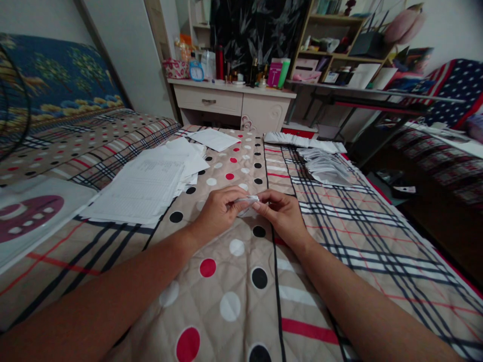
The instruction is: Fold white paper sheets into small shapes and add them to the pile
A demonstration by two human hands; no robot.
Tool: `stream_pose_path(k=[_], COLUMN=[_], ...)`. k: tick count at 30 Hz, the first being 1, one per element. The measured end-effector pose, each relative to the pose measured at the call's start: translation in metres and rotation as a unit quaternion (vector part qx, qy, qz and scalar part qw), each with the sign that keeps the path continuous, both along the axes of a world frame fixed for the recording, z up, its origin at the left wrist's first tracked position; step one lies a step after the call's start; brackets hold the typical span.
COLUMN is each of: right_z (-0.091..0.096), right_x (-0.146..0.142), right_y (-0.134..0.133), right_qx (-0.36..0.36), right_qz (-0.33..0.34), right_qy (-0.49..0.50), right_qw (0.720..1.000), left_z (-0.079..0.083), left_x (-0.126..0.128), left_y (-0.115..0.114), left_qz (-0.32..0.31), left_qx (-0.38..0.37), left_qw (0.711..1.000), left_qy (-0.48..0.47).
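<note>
Both hands meet over the middle of the patterned bedspread. A small folded piece of white paper is pinched between them. My left hand grips its left side, thumb on top. At the right end, the thumb and fingertips of my right hand are closed on the same paper. To the left lies a spread stack of printed white sheets, with one loose sheet beyond it. On the right, a fanned pile of folded paper pieces lies near a long row of similar white pieces.
A clear plastic bag with a purple print lies at the far left. Beyond the bed stands a white dresser with bottles and a blue clock. A desk with shelves is at the back right. The bed's edge drops off on the right.
</note>
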State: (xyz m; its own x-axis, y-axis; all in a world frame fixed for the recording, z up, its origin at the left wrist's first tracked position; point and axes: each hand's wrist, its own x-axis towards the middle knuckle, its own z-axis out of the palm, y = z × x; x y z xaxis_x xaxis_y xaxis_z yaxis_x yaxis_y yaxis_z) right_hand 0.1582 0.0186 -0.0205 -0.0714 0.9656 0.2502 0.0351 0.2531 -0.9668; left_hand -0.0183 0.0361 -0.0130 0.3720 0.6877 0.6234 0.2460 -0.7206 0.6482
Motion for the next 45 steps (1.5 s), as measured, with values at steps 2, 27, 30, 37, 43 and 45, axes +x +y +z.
stream_pose_path(k=[2,27,30,37,43,45], right_z=[-0.001,0.002,0.004,0.011,0.009,0.008], right_x=[0.0,0.0,0.001,0.0,0.002,0.002], right_y=[0.0,-0.001,-0.002,-0.008,-0.008,-0.008], right_qx=[0.0,-0.014,-0.019,-0.005,0.023,0.017], right_qz=[0.007,0.005,0.022,-0.009,-0.052,-0.043], right_qy=[-0.005,-0.003,0.011,-0.004,-0.01,-0.008], right_qw=[1.0,1.0,1.0,1.0,0.998,0.999], left_z=[-0.002,0.003,0.003,-0.001,-0.005,-0.003], left_x=[0.0,0.004,0.002,0.006,0.008,0.006], left_y=[0.001,-0.007,-0.007,-0.008,-0.002,-0.002], left_qz=[-0.003,0.046,0.024,0.02,0.008,0.013], left_qx=[0.022,0.044,0.064,-0.007,-0.266,-0.254], left_qw=[1.0,0.998,0.998,0.999,0.952,0.961], left_qy=[0.002,-0.011,-0.004,-0.039,-0.149,-0.111])
